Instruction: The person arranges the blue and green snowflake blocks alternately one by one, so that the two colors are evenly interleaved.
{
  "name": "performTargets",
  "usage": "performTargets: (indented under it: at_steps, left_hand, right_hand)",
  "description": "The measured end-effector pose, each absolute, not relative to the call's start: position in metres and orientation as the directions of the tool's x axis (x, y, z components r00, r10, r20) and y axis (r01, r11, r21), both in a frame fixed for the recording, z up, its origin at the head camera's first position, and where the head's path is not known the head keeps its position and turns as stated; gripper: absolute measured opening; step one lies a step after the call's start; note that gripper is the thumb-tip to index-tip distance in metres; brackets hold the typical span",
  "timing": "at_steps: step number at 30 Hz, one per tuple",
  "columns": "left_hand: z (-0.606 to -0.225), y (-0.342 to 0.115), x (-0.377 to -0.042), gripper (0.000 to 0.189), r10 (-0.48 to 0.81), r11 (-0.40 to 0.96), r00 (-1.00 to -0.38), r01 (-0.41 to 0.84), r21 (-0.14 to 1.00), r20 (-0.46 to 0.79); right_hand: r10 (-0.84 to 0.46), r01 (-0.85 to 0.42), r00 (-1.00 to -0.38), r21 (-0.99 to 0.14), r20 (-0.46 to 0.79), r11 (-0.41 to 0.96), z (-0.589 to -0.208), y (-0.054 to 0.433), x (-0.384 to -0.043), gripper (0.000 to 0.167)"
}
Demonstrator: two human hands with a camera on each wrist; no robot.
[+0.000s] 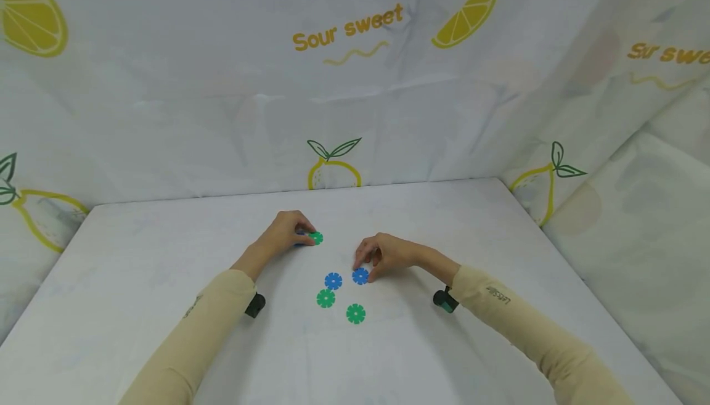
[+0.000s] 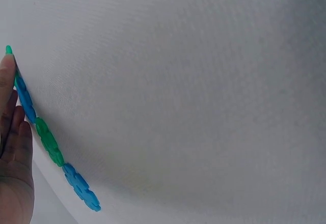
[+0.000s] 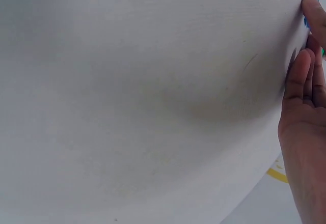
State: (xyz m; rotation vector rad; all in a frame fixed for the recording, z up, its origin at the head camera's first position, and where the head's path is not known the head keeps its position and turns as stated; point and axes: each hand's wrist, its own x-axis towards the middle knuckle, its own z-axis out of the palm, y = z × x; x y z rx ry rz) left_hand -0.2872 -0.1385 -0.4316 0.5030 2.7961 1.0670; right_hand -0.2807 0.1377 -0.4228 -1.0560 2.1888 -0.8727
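In the head view my left hand (image 1: 281,232) pinches a green notched plastic disc (image 1: 317,238) at the upper middle of the table. The left wrist view shows more: this disc heads a linked row, with a blue disc (image 2: 24,99), a green disc (image 2: 49,142) and another blue disc (image 2: 80,186) trailing past my fingers. Lower and to the right, my right hand (image 1: 392,251) has its thumb and a fingertip at opposite edges of a blue disc (image 1: 360,276). That disc is only partly visible in the right wrist view, behind the thumb.
Left of my right hand lies a loose blue disc (image 1: 333,281), with a green disc (image 1: 325,298) touching or nearly touching it. Another green disc (image 1: 355,314) lies nearer me. A white cloth covers the table (image 1: 166,257); a lemon-print curtain (image 1: 222,115) hangs behind it.
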Motion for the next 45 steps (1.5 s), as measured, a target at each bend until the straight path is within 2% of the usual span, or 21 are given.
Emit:
performTargets:
  at_steps: [12, 33, 40, 45]
  left_hand:
    - [-0.432, -0.138, -0.289, 0.022, 0.338, 0.697, -0.941, 0.261, 0.668, 0.015]
    - [-0.431, -0.136, -0.287, 0.023, 0.33, 0.708, -0.944, 0.248, 0.662, 0.001]
    - [-0.431, -0.136, -0.287, 0.024, 0.329, 0.709, -0.944, 0.245, 0.662, -0.002]
    - [-0.434, -0.138, -0.289, 0.023, 0.329, 0.706, -0.944, 0.248, 0.664, 0.003]
  right_hand:
    - [-0.79, -0.405, -0.602, -0.806, -0.121, 0.432, -0.426, 0.145, -0.283, 0.026]
    - [-0.559, -0.128, -0.821, -0.916, -0.118, 0.381, -0.42, 0.162, -0.29, 0.031]
    - [-0.504, -0.045, -0.857, -0.956, -0.112, 0.29, -0.426, 0.158, -0.29, 0.028]
    - [-0.49, -0.034, -0.864, -0.957, -0.117, 0.287, -0.431, 0.151, -0.292, 0.028]
